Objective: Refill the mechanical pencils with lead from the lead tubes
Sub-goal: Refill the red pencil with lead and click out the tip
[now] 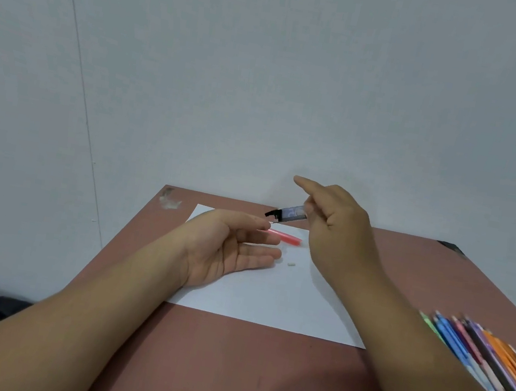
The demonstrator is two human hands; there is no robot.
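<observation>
Overhead, right hand (337, 221) tilts lead tube (290, 214), label unreadable.

Head-worn camera, looking forward and down over a bench (221, 375).
The single wide-angle view sits close above both forearms, facing a plain wall (301, 84) behind.

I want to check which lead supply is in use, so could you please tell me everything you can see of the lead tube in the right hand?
The lead tube is a small, clear, bluish-grey plastic case with a black cap end, flipped open. The right hand grips its rear end, holding it in the air, tilted with the cap end down-left, just above the left hand's fingertips. Something thin and pale shows at its mouth, too small to identify. It touches neither the paper nor the table.
</observation>
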